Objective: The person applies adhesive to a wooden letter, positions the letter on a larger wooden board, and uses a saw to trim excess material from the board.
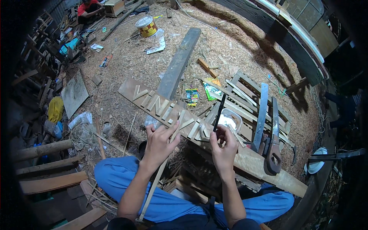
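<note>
My left hand (158,147) pinches a long thin wooden strip (156,186) that slants down across my left leg. In my right hand (224,151) a slim black stick-like tool (220,109) points up and away; I cannot make out its exact kind. Between and beyond both hands lies a long wooden board (128,90), running from far left to near right. Several short wood pieces (165,114) sit along it, some slanted against each other, some side by side. Just past my right hand is a plastic tub (230,119) with white contents.
Right of the tub, a long flat metal blade (262,115) and a handsaw (273,155) lie over wooden slats (247,86). Beyond the board are a thick beam (182,57), bright packets (192,96) and a bucket (147,28). A person (89,10) sits far left.
</note>
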`<state>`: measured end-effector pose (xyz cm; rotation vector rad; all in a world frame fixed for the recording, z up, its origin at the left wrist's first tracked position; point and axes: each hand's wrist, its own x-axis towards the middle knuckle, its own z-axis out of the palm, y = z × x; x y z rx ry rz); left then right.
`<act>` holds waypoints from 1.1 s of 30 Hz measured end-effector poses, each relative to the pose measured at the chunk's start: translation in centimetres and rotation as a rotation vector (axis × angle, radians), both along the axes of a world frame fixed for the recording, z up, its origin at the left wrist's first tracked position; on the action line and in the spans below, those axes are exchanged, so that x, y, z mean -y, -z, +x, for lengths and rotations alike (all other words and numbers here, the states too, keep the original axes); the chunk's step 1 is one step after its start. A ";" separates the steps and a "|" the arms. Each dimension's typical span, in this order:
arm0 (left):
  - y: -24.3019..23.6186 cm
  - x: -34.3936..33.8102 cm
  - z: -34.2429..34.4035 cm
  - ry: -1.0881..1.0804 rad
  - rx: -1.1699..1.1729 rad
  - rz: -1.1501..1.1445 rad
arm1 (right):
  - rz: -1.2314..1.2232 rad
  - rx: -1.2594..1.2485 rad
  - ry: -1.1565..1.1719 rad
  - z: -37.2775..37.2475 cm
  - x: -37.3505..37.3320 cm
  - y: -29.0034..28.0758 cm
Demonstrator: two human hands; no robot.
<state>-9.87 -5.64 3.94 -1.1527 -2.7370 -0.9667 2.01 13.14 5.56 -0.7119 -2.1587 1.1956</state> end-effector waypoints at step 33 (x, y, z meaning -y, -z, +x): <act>0.5 -2.7 2.9 -0.278 -0.080 -0.011 | -0.005 -0.015 -0.150 -0.8 3.1 0.3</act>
